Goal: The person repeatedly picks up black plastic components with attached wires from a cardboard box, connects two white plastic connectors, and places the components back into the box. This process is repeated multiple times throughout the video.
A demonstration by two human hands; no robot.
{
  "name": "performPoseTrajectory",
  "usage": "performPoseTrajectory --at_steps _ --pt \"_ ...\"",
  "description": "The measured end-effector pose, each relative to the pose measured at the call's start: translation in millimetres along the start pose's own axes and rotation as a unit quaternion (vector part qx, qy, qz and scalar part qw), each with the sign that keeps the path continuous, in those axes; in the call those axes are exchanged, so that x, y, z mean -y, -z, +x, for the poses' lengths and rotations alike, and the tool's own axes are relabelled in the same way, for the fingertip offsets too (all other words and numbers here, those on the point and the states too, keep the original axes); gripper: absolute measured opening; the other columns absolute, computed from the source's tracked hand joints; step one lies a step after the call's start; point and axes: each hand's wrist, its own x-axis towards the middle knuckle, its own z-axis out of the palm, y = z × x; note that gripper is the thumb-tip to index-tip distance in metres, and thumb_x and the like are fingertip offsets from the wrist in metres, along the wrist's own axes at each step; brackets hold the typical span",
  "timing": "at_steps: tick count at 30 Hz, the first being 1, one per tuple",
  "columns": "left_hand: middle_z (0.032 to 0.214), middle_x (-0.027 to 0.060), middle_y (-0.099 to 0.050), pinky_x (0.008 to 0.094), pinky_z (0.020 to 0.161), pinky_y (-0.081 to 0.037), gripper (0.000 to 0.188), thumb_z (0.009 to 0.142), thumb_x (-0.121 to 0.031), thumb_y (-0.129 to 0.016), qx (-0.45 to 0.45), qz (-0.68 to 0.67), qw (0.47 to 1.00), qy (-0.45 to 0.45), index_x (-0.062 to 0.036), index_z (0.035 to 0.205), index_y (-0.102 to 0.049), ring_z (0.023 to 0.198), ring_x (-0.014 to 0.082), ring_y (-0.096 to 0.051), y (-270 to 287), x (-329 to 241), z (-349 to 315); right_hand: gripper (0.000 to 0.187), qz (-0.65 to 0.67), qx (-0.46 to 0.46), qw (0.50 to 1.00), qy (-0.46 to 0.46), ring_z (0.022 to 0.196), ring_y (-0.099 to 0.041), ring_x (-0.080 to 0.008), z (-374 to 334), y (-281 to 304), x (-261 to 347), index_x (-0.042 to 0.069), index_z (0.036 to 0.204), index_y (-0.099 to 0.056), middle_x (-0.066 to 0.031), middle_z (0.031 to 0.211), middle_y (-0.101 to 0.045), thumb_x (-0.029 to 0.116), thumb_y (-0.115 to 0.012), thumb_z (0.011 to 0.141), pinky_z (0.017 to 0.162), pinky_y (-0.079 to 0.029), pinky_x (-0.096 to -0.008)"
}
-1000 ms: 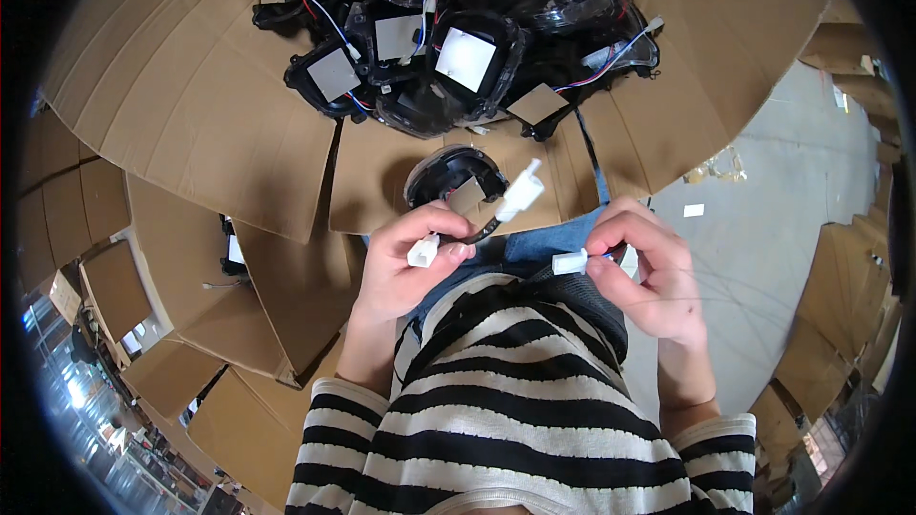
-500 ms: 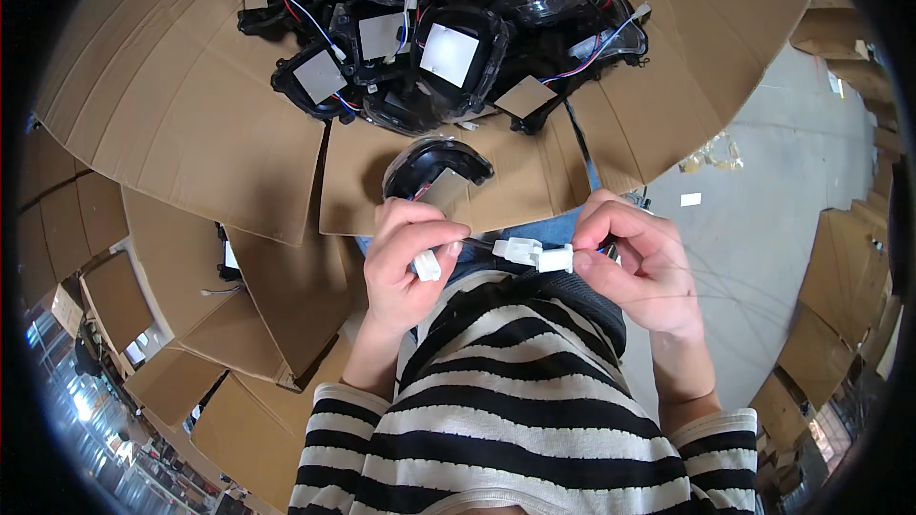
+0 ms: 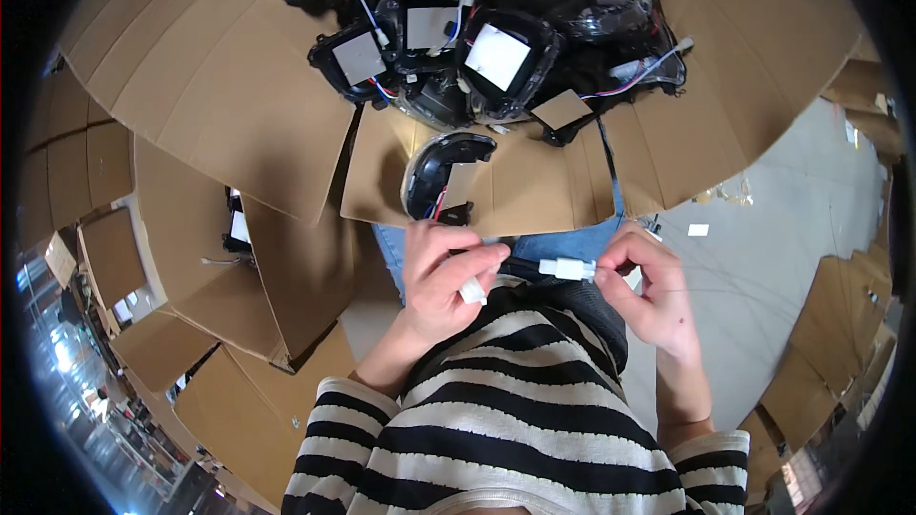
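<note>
My left hand [image 3: 444,277] is closed on a dark cable, its thumb and forefinger pressed together. A small white plug [image 3: 472,291] sticks out below those fingers. To its right, a white plastic wire connector [image 3: 566,269] lies level in front of my striped top. My right hand [image 3: 647,288] pinches the connector's right end between thumb and fingertips. Just beyond my left hand, a curved black lamp unit [image 3: 427,175] rests on a cardboard flap, with red and blue wires and a tan square patch. Whether the cable runs to that lamp is hidden by my fingers.
Ahead, many black lamp units [image 3: 496,57] with pale square patches and loose wires are heaped in a large open cardboard box [image 3: 763,57]. More open cartons [image 3: 305,277] stand at left. Grey floor [image 3: 754,229] shows at right, with a white paper scrap [image 3: 698,230] on it.
The whole view has shifted, so the box and lamps sit further right. The connector's two parts now look more in line. Both hands keep their grip.
</note>
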Motion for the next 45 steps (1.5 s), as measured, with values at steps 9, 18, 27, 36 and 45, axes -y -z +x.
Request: performPoseTrajectory --at_steps 9,18,27,36,45 --pt "0.109 0.0119 -0.045 0.0356 0.087 -0.033 0.020 0.076 -0.010 -0.049 -0.355 -0.225 0.907 -0.005 -0.0006 0.094 -0.052 0.105 0.0207 -0.039 145.1 7.0 -22.0 0.006 0.074 -0.014 0.997 -0.029 0.064 -0.045 -0.0127 -11.8 16.3 -1.9 -0.001 0.071 -0.052 -0.0045 0.070 -0.048 -0.003 -0.056 0.068 0.057 -0.035 -0.0227" --pt "0.088 0.0087 -0.058 0.0254 0.073 -0.040 0.021 0.080 -0.015 -0.057 -0.433 0.374 0.815 0.091 0.0022 0.092 -0.059 0.079 0.0131 -0.051 366.9 93.0 -32.2 0.006 0.046 0.049 0.998 0.018 0.064 -0.047 -0.0143 -7.5 1.7 -3.6 0.000 0.072 -0.053 -0.0055 0.070 -0.049 -0.002 -0.057 0.069 0.056 -0.037 -0.0235" --pt "0.076 0.0040 -0.053 0.0243 0.063 -0.040 0.016 0.083 -0.013 -0.054 -0.411 0.191 0.874 0.171 0.0026 0.085 -0.054 0.070 0.0118 -0.049 170.1 116.6 -41.1 0.005 0.029 0.053 0.998 0.022 0.064 -0.048 -0.0154 -0.9 -1.3 -5.7 0.001 0.071 -0.052 -0.0054 0.069 -0.049 0.000 -0.056 0.069 0.055 -0.037 -0.0243" --pt "0.074 0.0149 -0.061 0.0296 0.065 -0.043 0.036 0.079 -0.034 -0.049 0.019 -0.009 0.948 0.318 -0.0021 0.090 -0.060 0.069 0.0206 -0.059 -68.3 151.9 97.4 0.005 0.042 0.074 0.996 0.025 0.065 -0.049 -0.0186 -2.1 -7.5 -5.7 0.002 0.072 -0.053 -0.0061 0.069 -0.049 0.001 -0.057 0.070 0.056 -0.038 -0.0263" --pt "0.069 0.0152 -0.060 0.0309 0.063 -0.043 0.043 0.072 -0.037 -0.056 -0.031 -0.050 0.874 0.483 0.0056 0.080 -0.061 0.066 0.0215 -0.058 -102.0 214.9 128.6 0.006 0.044 0.063 0.996 0.036 0.065 -0.049 -0.0199 -10.3 -8.0 -16.9 0.001 0.072 -0.052 -0.0070 0.068 -0.050 0.002 -0.057 0.069 0.058 -0.038 -0.0278"
